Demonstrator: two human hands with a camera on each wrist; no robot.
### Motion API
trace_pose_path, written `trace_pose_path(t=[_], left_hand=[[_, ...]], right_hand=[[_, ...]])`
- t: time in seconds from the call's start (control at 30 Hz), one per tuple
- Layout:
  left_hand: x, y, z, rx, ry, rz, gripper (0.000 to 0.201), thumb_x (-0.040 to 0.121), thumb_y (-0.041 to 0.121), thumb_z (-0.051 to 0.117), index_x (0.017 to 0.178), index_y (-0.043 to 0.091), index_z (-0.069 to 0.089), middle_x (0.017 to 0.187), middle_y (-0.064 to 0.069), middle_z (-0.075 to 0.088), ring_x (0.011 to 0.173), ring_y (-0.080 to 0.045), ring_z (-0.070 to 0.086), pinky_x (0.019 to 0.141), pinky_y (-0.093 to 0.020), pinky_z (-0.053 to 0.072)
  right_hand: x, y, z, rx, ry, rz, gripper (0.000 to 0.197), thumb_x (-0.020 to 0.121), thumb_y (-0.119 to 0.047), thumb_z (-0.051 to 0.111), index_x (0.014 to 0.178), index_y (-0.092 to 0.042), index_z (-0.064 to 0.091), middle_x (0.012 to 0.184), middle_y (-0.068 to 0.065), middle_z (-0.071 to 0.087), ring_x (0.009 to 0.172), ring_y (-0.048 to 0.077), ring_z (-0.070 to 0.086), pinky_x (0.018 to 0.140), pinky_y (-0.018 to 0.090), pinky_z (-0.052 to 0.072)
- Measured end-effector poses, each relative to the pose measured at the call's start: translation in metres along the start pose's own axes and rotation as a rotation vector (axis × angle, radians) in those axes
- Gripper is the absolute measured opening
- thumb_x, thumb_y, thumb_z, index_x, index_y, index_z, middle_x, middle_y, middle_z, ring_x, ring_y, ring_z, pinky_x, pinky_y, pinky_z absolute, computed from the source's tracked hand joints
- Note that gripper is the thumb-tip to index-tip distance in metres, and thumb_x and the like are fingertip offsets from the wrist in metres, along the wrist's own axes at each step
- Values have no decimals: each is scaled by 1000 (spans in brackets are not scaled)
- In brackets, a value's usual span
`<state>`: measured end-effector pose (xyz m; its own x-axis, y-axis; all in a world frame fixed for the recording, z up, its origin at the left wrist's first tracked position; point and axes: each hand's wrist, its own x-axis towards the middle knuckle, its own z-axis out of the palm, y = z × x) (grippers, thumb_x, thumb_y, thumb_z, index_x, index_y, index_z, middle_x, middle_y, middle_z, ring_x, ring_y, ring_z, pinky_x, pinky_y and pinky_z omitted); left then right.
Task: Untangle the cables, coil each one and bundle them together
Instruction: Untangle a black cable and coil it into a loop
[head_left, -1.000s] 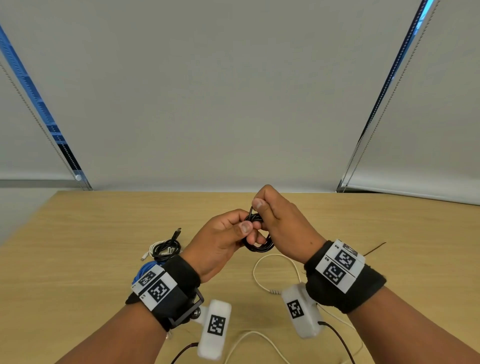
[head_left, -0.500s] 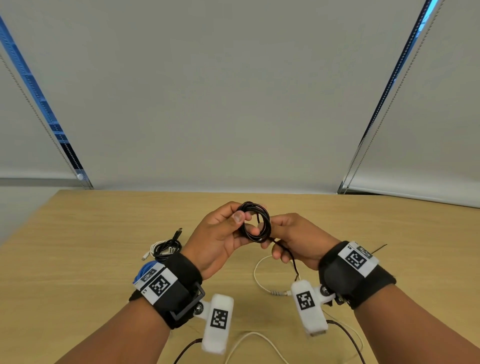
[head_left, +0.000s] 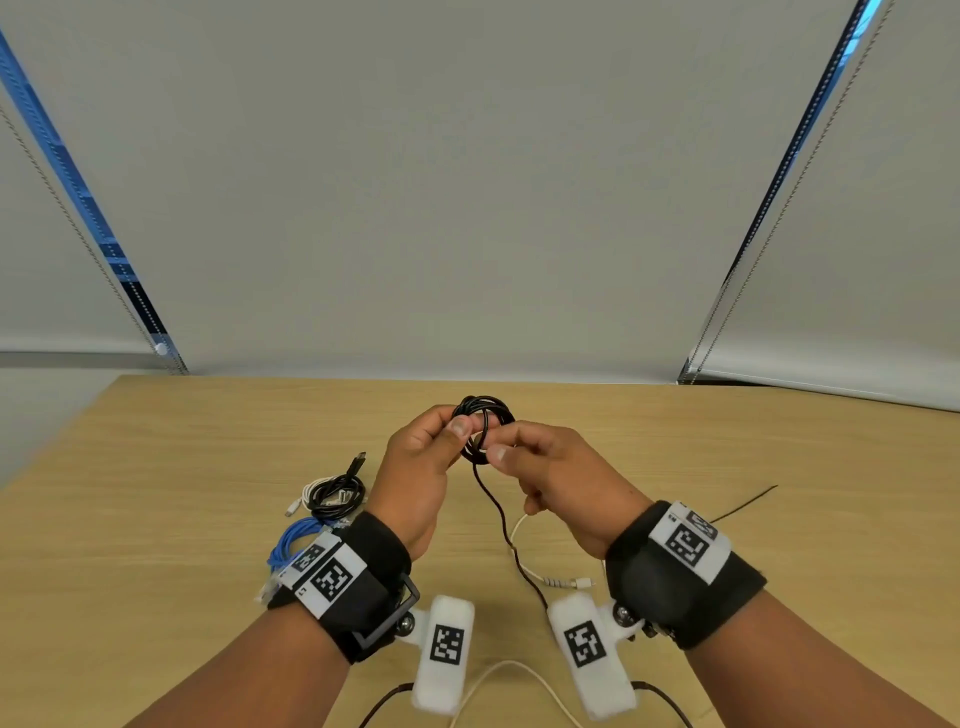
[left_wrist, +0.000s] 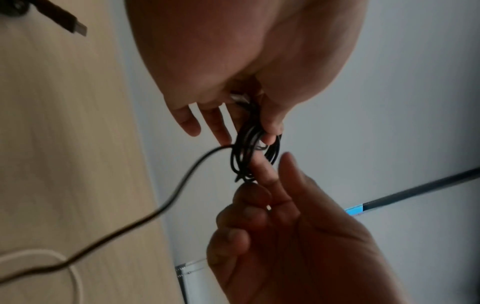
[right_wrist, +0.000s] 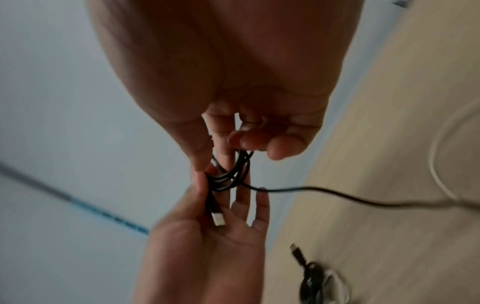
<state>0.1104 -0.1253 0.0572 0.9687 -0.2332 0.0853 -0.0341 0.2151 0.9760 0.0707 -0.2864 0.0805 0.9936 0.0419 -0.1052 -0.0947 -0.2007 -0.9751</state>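
The black coil (head_left: 484, 430) stands up between both hands, above the table (head_left: 156, 519). The left hand (head_left: 421, 467) pinches its left side. The right hand (head_left: 550, 467) pinches its right side. The loose tail (head_left: 498, 514) hangs down toward the person, nearer the right hand. There are no boxes or bins.

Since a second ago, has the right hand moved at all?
Yes. The right hand has dropped from over the black cable coil to its right side, nearer the table, where it pinches the coil that the left hand holds.
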Motion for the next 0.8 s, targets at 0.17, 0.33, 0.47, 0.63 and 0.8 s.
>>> trace_pose_path(t=[0.17,0.33,0.47,0.63,0.8], left_hand=[[2,-9,-5,255,61,41,20,103,18,54,97,24,72,106,0,72,99,-9,65,96,-38,50],[12,-17,-14,363,159,22,23,103,24,51,91,30,70,95,1,68,92,-13,62,82,-39,52],[18,-19,-18,304,212,-27,26,104,24,51,86,30,69,88,4,66,88,-14,63,71,-32,58],[23,-13,-16,250,237,-17,24,104,24,51,90,30,70,102,-2,68,94,-20,68,76,-36,62],[31,-3,-24,216,293,-71,22,105,22,49,92,18,67,95,-3,63,92,-22,63,72,-35,58]], right_hand=[[-3,5,-6,374,-75,77,9,93,-26,68,87,-21,72,86,-7,61,75,9,51,64,26,44],[-4,10,-9,343,-92,26,12,93,-29,66,86,-20,70,100,4,70,94,15,64,82,35,48],[-7,5,-15,235,-185,15,14,99,-21,62,86,-16,66,75,5,68,65,17,59,65,28,51],[-6,4,-26,90,-253,79,25,102,-27,56,93,-11,72,53,3,53,44,14,40,48,27,40],[-5,7,-37,-50,-211,73,26,99,-29,61,88,-10,74,59,4,62,41,11,43,44,24,39]])
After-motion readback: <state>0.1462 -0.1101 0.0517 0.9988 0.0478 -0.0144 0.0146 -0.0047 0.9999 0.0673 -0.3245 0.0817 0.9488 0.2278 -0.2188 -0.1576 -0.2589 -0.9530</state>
